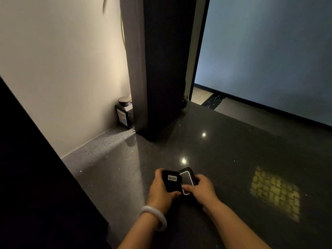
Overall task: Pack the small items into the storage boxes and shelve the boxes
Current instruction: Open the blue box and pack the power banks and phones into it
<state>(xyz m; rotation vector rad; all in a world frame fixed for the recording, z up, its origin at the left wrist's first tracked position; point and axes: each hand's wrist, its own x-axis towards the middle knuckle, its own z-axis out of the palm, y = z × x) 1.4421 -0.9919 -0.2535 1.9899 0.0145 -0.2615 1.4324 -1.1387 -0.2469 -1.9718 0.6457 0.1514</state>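
While both hold it low over the dark surface (233,141), left hand (160,188) grips one half of a small black case (177,180), right hand (203,187) the other, thumb on top. Farther back: dark labelled jar (124,112) against wall.

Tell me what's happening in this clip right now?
A person holds a small black hinged case open over a dark, glossy countertop. The left hand grips the half with a white label, and the right hand holds the other half, thumb on its white-outlined panel. No storage box is in view. A dark jar stands in the corner by the wall.
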